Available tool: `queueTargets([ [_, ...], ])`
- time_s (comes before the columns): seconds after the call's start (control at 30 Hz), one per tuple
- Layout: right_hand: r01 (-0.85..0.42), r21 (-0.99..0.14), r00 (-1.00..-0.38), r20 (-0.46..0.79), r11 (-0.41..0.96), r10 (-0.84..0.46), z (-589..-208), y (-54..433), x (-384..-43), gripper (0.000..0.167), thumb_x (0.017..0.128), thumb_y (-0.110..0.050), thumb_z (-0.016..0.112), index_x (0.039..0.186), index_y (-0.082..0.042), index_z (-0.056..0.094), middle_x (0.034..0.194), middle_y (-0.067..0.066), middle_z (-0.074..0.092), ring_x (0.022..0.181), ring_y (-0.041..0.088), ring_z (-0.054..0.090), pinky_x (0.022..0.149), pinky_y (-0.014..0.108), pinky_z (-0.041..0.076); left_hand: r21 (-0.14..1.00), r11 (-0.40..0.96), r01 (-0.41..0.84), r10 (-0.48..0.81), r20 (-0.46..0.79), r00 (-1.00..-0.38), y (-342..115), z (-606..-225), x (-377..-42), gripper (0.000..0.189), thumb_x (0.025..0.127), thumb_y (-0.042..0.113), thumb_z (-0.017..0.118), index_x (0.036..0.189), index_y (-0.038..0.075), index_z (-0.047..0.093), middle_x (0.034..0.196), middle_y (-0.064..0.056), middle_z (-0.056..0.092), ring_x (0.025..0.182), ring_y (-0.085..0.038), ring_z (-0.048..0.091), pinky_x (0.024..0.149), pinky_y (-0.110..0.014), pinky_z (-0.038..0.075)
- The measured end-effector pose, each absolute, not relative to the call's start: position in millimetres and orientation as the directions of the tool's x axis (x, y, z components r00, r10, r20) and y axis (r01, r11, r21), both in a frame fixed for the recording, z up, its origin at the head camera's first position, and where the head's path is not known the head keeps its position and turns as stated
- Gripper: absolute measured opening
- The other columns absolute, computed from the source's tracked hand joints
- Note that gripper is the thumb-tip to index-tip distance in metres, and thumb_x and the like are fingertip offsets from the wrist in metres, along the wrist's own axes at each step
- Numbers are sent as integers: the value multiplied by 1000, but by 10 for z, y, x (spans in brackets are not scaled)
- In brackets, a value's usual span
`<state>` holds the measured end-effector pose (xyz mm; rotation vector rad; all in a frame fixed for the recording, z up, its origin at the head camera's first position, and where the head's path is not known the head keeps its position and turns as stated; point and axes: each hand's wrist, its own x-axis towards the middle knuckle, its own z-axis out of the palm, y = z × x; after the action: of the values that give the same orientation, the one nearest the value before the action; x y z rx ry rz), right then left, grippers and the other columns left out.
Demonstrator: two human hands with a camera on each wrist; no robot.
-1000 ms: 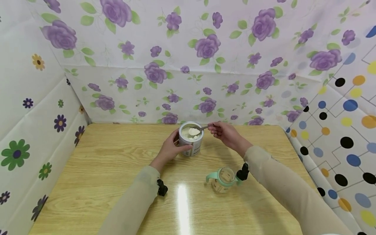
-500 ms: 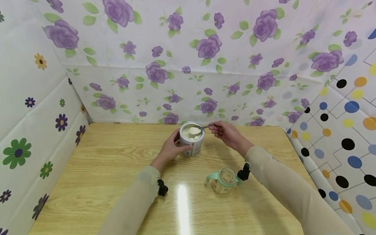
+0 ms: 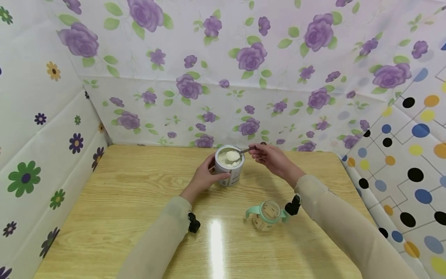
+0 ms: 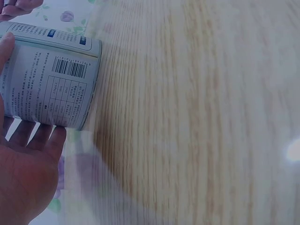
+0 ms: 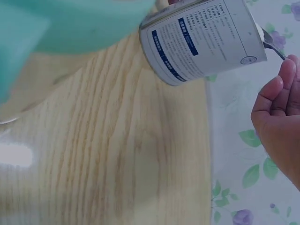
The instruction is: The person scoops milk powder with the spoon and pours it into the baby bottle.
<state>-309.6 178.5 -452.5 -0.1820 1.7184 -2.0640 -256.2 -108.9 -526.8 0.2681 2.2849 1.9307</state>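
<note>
An open tin can (image 3: 228, 179) with white powder inside stands near the table's far edge. My left hand (image 3: 203, 174) grips it from the left, thumb across the front and fingers round the far side. In the left wrist view, the can's label (image 4: 56, 89) carries a barcode and a table. With my right hand (image 3: 273, 159) I pinch the handle of a metal spoon (image 3: 246, 150) at the can's right. Its bowl bears a heap of white powder (image 3: 232, 155) within the can's mouth. The right wrist view shows only a short stretch of spoon handle (image 5: 276, 49) beyond the rim.
A clear cup (image 3: 266, 223) with mint-green handles and rim stands nearer me, beside my right wrist; it looms blurred in the right wrist view. The wooden table (image 3: 139, 201) meets a flower-patterned cloth wall (image 3: 209, 97) just behind the can. Patterned side walls flank it.
The head view shifts slightly, so everything in it sits a little further right. My hands, the can and the loaded spoon keep nearly the same positions relative to one another.
</note>
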Motion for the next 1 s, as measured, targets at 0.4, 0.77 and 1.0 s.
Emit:
queueTargets([
  [0.4,241,-963,-891,-169,-124,-421,-4565,1813,-3069,33,117,-23,46,131,-1,67,103,-1,76,93,13,67,86,26,57,987,155,43,223,8,-975,-1092,-5278,-2568,97,90,30,91,168,27,34,165,-5,45,154,-29,40,126,-47,38],
  [0.77,248,-962,-893,-180,-117,-413,-4609,1815,-3078,34,117,-22,46,132,2,66,101,-1,77,91,13,68,85,27,58,989,146,33,219,0,-976,-1074,-5266,-2564,97,90,29,91,168,26,34,165,-5,45,155,-30,40,126,-48,38],
  [1.0,302,-937,-884,-207,-174,-418,-4662,1803,-3082,34,117,-23,46,113,-10,77,98,-1,78,87,11,69,82,26,57,990,138,30,225,-2,-974,-1087,-5257,-2554,96,90,28,91,168,26,35,165,-5,45,154,-30,41,125,-48,39],
])
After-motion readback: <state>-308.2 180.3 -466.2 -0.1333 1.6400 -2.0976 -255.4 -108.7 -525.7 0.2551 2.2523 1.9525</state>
